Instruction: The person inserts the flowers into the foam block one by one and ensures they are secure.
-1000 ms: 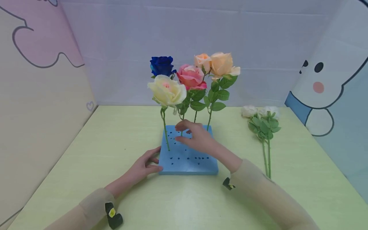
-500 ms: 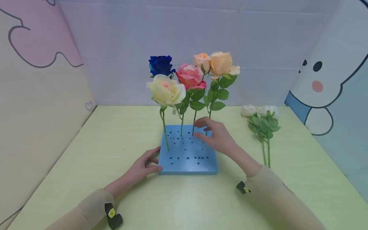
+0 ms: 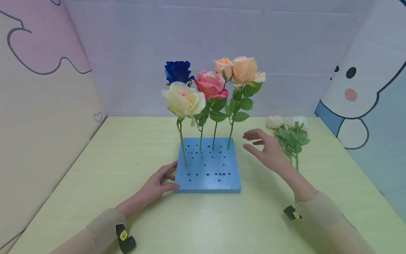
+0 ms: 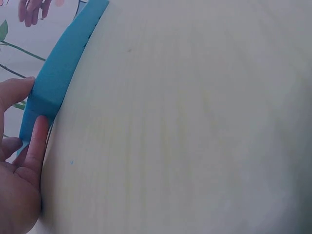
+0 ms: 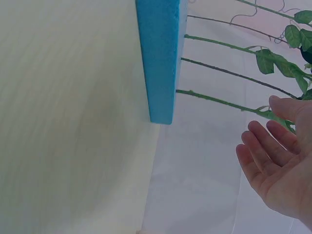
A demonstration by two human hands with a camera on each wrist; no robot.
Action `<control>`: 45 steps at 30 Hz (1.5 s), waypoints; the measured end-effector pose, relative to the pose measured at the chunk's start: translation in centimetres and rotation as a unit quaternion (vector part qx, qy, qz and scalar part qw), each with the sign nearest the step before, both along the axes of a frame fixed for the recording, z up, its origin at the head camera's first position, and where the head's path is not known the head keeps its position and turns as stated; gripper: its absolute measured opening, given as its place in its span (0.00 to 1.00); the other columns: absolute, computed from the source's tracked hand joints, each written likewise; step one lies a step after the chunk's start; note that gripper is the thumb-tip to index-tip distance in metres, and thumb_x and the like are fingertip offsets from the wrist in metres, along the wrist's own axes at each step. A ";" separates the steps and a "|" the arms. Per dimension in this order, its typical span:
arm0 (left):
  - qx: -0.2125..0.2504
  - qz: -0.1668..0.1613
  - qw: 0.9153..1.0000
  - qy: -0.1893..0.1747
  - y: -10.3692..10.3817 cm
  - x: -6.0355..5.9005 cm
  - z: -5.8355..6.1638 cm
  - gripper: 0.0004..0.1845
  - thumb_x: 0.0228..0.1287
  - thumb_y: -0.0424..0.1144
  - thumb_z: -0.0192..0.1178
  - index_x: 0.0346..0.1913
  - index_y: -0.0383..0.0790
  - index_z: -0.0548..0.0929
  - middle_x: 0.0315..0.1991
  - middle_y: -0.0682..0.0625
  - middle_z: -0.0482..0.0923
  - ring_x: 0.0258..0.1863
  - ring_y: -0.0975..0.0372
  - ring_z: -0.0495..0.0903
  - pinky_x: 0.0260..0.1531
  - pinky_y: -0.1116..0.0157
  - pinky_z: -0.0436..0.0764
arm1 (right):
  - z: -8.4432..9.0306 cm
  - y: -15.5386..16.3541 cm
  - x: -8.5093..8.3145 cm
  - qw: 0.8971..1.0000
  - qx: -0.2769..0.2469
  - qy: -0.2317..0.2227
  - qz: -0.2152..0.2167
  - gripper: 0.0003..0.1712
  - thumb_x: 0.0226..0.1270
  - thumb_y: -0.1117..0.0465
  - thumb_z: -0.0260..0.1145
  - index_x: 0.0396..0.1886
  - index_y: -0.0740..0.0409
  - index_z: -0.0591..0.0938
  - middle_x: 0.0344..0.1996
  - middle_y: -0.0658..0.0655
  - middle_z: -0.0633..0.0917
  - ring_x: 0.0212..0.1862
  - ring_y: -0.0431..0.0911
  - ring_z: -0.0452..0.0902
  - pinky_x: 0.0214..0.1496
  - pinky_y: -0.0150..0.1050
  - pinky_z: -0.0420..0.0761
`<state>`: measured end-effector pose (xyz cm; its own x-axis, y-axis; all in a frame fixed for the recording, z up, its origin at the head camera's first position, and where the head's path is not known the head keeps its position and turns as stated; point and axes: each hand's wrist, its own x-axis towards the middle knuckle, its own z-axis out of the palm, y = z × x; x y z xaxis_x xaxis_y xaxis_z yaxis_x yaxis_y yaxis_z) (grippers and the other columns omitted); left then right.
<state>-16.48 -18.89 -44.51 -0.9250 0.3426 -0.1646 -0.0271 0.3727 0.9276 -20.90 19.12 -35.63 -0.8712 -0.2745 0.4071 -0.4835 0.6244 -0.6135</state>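
Note:
A blue foam board [image 3: 206,183] with many small holes lies on the table. Several roses stand upright in it: a cream rose [image 3: 184,100], a blue rose [image 3: 178,71], a pink rose [image 3: 210,84] and peach blooms [image 3: 245,70] at the right. My left hand [image 3: 157,183] touches the board's left edge with fingers and thumb; in the left wrist view fingertips rest against its side. To the right of the board my right hand [image 3: 269,151] hovers in the air, fingers apart and slightly bent, holding nothing. It partly covers the stems of the white roses lying on the table.
Two white roses [image 3: 296,123] with green leaves lie at the table's right. Behind the table [image 3: 133,141] hangs a pale cloth backdrop [image 3: 136,63]. Side panels with cartoon drawings stand left and right.
My right hand has moved from among the stems over the board to the right, into the air beside it. The left hand stays at the board's edge; the standing roses keep their places.

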 end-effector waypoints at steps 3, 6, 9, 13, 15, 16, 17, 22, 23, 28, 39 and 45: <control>-0.002 0.001 1.000 -0.004 0.0 0.0 0.0 0.46 0.61 0.42 0.69 0.78 0.52 0.56 0.76 0.46 0.59 0.57 0.53 0.75 0.47 0.75 0.81 | -0.3 1.6 0.3 1.000 0.004 0.009 -0.019 0.20 0.65 0.64 0.69 0.55 0.62 0.78 0.50 0.60 0.86 0.52 0.53 0.83 0.50 0.50 0.85; -0.004 0.001 1.000 -0.007 0.0 0.0 -0.1 0.46 0.61 0.43 0.69 0.78 0.54 0.56 0.76 0.47 0.59 0.57 0.54 0.75 0.47 0.75 0.81 | -0.6 3.3 0.6 0.999 0.015 0.008 -0.040 0.20 0.66 0.62 0.68 0.56 0.60 0.78 0.51 0.59 0.86 0.52 0.49 0.82 0.50 0.45 0.85; -0.005 0.002 1.000 -0.008 -0.1 0.0 -0.1 0.46 0.60 0.43 0.70 0.78 0.54 0.56 0.76 0.47 0.59 0.57 0.54 0.75 0.47 0.75 0.80 | -0.9 4.9 0.9 0.998 0.016 0.002 -0.058 0.20 0.68 0.60 0.67 0.57 0.59 0.78 0.51 0.59 0.86 0.51 0.35 0.80 0.50 0.32 0.83; -0.006 0.001 1.000 -0.006 0.0 0.0 0.0 0.46 0.60 0.43 0.70 0.78 0.54 0.56 0.76 0.47 0.59 0.57 0.54 0.75 0.47 0.75 0.80 | -1.2 6.8 1.4 0.996 0.011 -0.006 -0.088 0.21 0.69 0.58 0.66 0.59 0.59 0.78 0.52 0.62 0.85 0.47 0.16 0.71 0.47 0.17 0.77; -0.006 0.001 1.000 -0.006 0.0 0.0 0.0 0.46 0.60 0.43 0.70 0.78 0.54 0.56 0.76 0.47 0.59 0.57 0.54 0.75 0.47 0.75 0.80 | -1.3 7.6 1.6 0.995 0.011 -0.003 -0.101 0.22 0.68 0.59 0.67 0.60 0.60 0.78 0.52 0.63 0.85 0.46 0.13 0.68 0.45 0.15 0.75; -0.006 0.001 1.000 -0.005 0.0 0.0 0.0 0.46 0.60 0.43 0.70 0.78 0.54 0.56 0.76 0.47 0.59 0.57 0.54 0.75 0.47 0.75 0.81 | -1.3 8.0 1.7 0.994 0.014 -0.001 -0.107 0.22 0.68 0.59 0.67 0.60 0.60 0.77 0.52 0.64 0.85 0.45 0.12 0.67 0.44 0.14 0.75; -0.006 0.000 1.000 -0.005 -0.1 -0.1 0.0 0.46 0.60 0.43 0.70 0.78 0.54 0.56 0.76 0.47 0.59 0.57 0.54 0.75 0.47 0.75 0.81 | -1.3 8.4 1.8 0.994 0.017 0.004 -0.112 0.23 0.68 0.60 0.67 0.60 0.61 0.77 0.52 0.65 0.85 0.44 0.11 0.66 0.43 0.14 0.74; -0.005 -0.001 1.000 -0.004 -0.1 -0.1 0.0 0.46 0.60 0.43 0.70 0.78 0.54 0.56 0.76 0.47 0.58 0.58 0.54 0.75 0.48 0.75 0.81 | -2.0 10.4 1.9 0.992 0.026 0.024 -0.121 0.27 0.63 0.65 0.70 0.62 0.64 0.76 0.54 0.67 0.82 0.45 0.12 0.64 0.43 0.11 0.72; -0.003 -0.002 1.000 -0.004 -0.1 -0.1 -0.1 0.46 0.60 0.43 0.70 0.78 0.54 0.56 0.76 0.47 0.58 0.58 0.54 0.75 0.48 0.75 0.81 | -2.2 10.8 1.9 0.991 0.031 0.024 -0.125 0.28 0.63 0.65 0.71 0.62 0.64 0.76 0.56 0.67 0.81 0.47 0.14 0.65 0.44 0.11 0.72; -0.003 -0.002 1.000 -0.001 -0.1 -0.1 -0.1 0.46 0.61 0.42 0.69 0.78 0.53 0.56 0.76 0.46 0.58 0.57 0.54 0.75 0.48 0.74 0.81 | -2.8 12.6 1.9 0.989 0.061 0.006 -0.138 0.32 0.63 0.64 0.70 0.66 0.64 0.72 0.60 0.70 0.76 0.54 0.50 0.78 0.43 0.14 0.71; -0.001 -0.001 1.000 0.005 0.0 0.0 -0.1 0.46 0.61 0.41 0.69 0.78 0.52 0.56 0.76 0.46 0.59 0.57 0.53 0.76 0.48 0.75 0.81 | -3.6 14.7 0.8 0.983 0.112 -0.078 -0.126 0.38 0.64 0.62 0.69 0.69 0.73 0.64 0.61 0.77 0.70 0.54 0.71 0.71 0.50 0.66 0.78; 0.001 0.002 1.000 0.001 0.1 -0.1 -0.1 0.46 0.61 0.40 0.69 0.78 0.52 0.56 0.76 0.46 0.59 0.57 0.54 0.75 0.48 0.75 0.81 | -4.1 15.5 0.2 0.972 0.144 -0.138 -0.123 0.41 0.66 0.57 0.69 0.69 0.76 0.62 0.62 0.80 0.69 0.55 0.75 0.71 0.51 0.66 0.78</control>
